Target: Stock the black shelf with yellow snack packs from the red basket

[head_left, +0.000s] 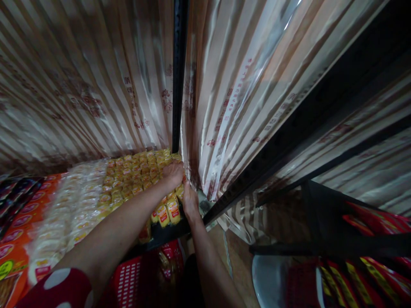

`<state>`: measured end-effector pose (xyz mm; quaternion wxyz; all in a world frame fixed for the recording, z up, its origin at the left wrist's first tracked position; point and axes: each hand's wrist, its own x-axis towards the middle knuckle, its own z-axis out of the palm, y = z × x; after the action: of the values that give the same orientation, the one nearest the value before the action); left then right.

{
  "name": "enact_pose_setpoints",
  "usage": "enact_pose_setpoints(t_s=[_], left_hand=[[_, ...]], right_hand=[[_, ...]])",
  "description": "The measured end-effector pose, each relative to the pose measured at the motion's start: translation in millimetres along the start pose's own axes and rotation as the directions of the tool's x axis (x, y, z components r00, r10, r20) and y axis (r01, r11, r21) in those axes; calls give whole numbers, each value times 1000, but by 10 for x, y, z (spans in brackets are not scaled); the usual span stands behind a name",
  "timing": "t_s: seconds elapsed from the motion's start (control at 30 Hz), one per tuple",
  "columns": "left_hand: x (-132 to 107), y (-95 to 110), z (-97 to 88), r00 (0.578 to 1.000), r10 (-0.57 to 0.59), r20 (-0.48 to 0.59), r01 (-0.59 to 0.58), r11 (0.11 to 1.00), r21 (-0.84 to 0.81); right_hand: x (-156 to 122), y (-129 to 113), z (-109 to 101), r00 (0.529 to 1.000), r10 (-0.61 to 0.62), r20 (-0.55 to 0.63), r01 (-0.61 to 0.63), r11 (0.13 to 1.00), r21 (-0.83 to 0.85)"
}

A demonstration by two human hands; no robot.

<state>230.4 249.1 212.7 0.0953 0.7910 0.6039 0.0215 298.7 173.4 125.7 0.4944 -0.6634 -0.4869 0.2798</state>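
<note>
Rows of small yellow wrapped snack cakes with red labels cover the right end of a dark shelf. My left hand reaches over their back right corner, beside the black upright post; its fingers look curled, their tips hidden. Just in front and to the right, my right hand is at the edge of the rows with its fingers together. A small reddish bit shows between the two hands, too dim to name. Near my right wrist, two snack cakes stand at the front edge.
Clear-wrapped pale packs and an orange printed package lie to the left. A black post and striped curtains close off the back. Below are a red basket and, at right, a pale round container.
</note>
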Motion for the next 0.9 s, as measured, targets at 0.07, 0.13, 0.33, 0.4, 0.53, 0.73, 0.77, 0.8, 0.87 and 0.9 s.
enact_pose_setpoints(t_s=[0.07,0.13,0.33,0.4,0.53,0.73,0.77,0.8,0.87,0.9], left_hand=[[9,6,-1,1000,-18,2,18,1000,-5],[17,5,-7,1000,-29,1,29,1000,-10],[62,-2,-5,998,-55,7,55,998,-15],[74,-5,6,998,-63,6,63,998,-20],[58,-15,15,998,-55,3,55,998,-32],[-38,-56,-10,998,6,-70,-9,999,-39],[-59,-66,-14,995,23,-92,-27,999,-40],[-82,-75,-18,992,40,-123,-45,998,-39],[-140,-89,-20,979,70,-189,-79,996,-40],[-178,-93,-19,973,87,-212,-99,994,-48]], right_hand=[[-4,-24,-6,1000,8,10,-9,999,52],[-1,-59,-14,1000,9,21,-11,997,81],[51,-101,-14,999,44,1,-44,997,67],[63,-86,-11,999,49,16,-50,998,49],[66,-54,-7,998,56,41,-59,995,75],[7,-120,-20,999,5,35,-11,981,194],[-3,-134,-23,1000,-5,24,0,980,197],[-13,-144,-25,1000,-8,6,7,980,197],[-36,-149,-32,999,-5,-49,15,981,194],[-53,-146,-37,997,-7,-81,22,981,194]])
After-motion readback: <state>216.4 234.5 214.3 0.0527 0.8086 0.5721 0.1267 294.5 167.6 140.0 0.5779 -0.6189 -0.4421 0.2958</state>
